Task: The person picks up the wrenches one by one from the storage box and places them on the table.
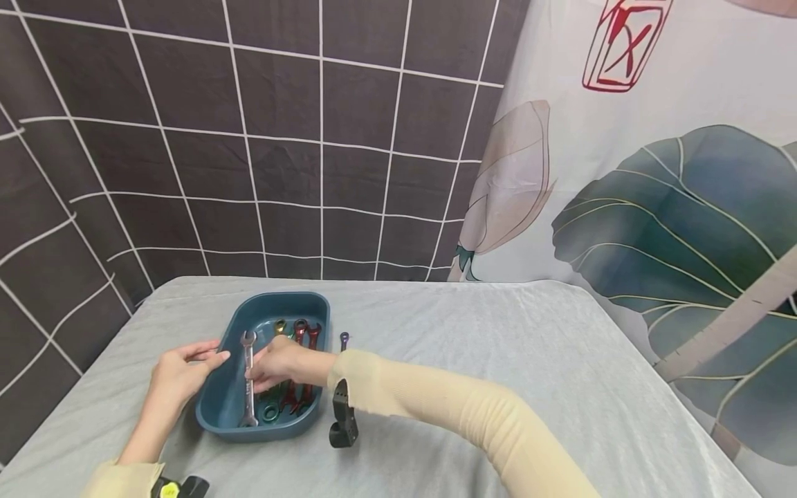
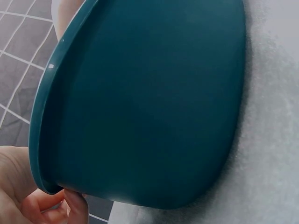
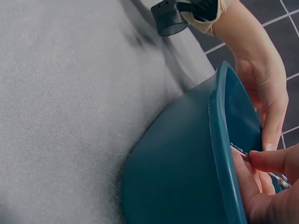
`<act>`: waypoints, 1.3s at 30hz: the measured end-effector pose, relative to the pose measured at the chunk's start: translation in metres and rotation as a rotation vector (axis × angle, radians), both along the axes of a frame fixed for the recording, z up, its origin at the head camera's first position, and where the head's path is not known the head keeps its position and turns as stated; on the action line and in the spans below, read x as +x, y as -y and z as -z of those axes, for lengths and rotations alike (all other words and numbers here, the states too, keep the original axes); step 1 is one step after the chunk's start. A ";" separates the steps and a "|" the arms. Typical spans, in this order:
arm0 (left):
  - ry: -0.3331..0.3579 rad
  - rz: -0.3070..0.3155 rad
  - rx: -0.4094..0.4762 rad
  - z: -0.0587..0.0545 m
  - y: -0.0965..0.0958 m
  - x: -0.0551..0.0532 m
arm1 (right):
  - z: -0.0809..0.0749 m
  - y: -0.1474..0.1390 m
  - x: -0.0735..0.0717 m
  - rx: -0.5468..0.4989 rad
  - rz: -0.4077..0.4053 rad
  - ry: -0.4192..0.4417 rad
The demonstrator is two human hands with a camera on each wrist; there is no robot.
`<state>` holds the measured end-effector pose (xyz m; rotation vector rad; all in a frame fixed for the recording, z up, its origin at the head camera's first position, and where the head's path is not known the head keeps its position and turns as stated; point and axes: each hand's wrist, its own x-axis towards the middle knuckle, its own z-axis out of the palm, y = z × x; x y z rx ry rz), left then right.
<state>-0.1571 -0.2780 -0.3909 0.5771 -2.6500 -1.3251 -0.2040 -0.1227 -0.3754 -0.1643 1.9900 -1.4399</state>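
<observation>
My right hand point(image 1: 283, 363) reaches into a blue plastic tub point(image 1: 261, 434) and pinches a silver wrench point(image 1: 249, 398) between thumb and fingers. The wrench lies lengthwise along the tub's left side, its open end toward the back. In the right wrist view the thumb presses on the shank of the wrench point(image 3: 240, 151). My left hand point(image 1: 177, 373) grips the tub's left rim, with the thumb on the inner side and curled fingers point(image 2: 77, 205) under the outer lip. Several coloured wrenches, among them a red wrench point(image 1: 314, 339), lie in the tub's right half, partly hidden by my right hand.
A purple wrench point(image 1: 344, 339) lies on the grey cloth-covered table point(image 1: 448, 332) just right of the tub, partly hidden behind my right forearm. Behind the table hang a dark grid-patterned curtain point(image 1: 355, 173) and a leaf-printed curtain point(image 1: 560, 228).
</observation>
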 end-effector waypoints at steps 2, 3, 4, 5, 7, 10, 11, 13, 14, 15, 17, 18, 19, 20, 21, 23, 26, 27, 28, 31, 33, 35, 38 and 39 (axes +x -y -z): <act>-0.001 0.000 -0.002 0.000 0.000 0.000 | 0.000 -0.001 0.000 -0.004 0.000 -0.002; 0.000 -0.001 -0.003 0.000 0.000 0.000 | 0.000 -0.002 0.000 -0.004 -0.002 -0.004; 0.000 0.001 -0.002 0.000 0.000 0.000 | 0.001 -0.002 0.000 -0.007 -0.005 -0.007; 0.000 0.002 -0.003 0.000 0.000 0.000 | 0.001 -0.003 -0.001 -0.010 -0.007 -0.010; 0.000 0.004 -0.006 0.000 0.001 0.000 | 0.002 -0.004 -0.001 -0.014 -0.008 -0.016; -0.002 0.003 -0.012 0.000 0.000 0.000 | 0.003 -0.006 -0.001 -0.021 -0.010 -0.026; -0.001 0.002 -0.013 0.001 0.000 0.000 | 0.003 -0.007 0.000 -0.025 -0.010 -0.029; 0.001 -0.001 -0.013 0.001 0.000 0.001 | 0.002 -0.008 0.000 -0.039 -0.015 -0.036; 0.002 -0.001 -0.011 0.001 0.000 0.001 | 0.002 -0.009 0.000 -0.047 -0.017 -0.041; 0.003 -0.001 -0.008 0.001 0.000 0.001 | 0.002 -0.009 0.000 -0.055 -0.017 -0.047; 0.006 -0.001 -0.004 0.001 0.000 0.001 | 0.001 -0.011 0.000 -0.067 -0.017 -0.068; 0.008 -0.002 -0.003 0.000 0.000 0.001 | 0.001 -0.012 0.000 -0.073 -0.016 -0.077; 0.008 -0.001 -0.002 0.000 0.000 0.001 | 0.002 -0.013 0.000 -0.080 -0.016 -0.085; 0.006 -0.001 -0.002 0.000 0.000 0.001 | 0.002 -0.014 -0.001 -0.084 -0.013 -0.092; 0.006 -0.001 -0.002 0.000 0.000 0.001 | 0.002 -0.015 -0.001 -0.088 -0.011 -0.099; 0.004 0.000 -0.004 0.000 -0.001 0.002 | 0.002 -0.017 -0.001 -0.096 -0.007 -0.104; 0.000 0.005 -0.007 -0.001 0.000 0.002 | 0.001 -0.021 -0.001 -0.107 -0.009 -0.103; 0.001 0.006 -0.007 -0.001 0.000 0.001 | 0.000 -0.022 0.000 -0.109 -0.011 -0.103; 0.001 0.005 -0.012 -0.001 0.000 0.001 | 0.000 -0.023 -0.001 -0.115 -0.015 -0.101; -0.005 0.006 -0.017 -0.001 0.000 0.001 | -0.002 -0.027 -0.002 -0.132 -0.025 -0.096; -0.009 0.004 -0.019 0.000 -0.001 0.001 | -0.002 -0.029 -0.003 -0.149 -0.026 -0.092; -0.012 0.002 -0.016 -0.001 -0.001 0.001 | -0.002 -0.030 -0.005 -0.164 -0.027 -0.088; -0.013 -0.001 -0.016 -0.001 -0.001 0.001 | -0.001 -0.033 -0.005 -0.180 -0.015 -0.085; -0.013 -0.002 -0.017 -0.001 -0.001 0.000 | -0.001 -0.033 -0.006 -0.183 -0.009 -0.083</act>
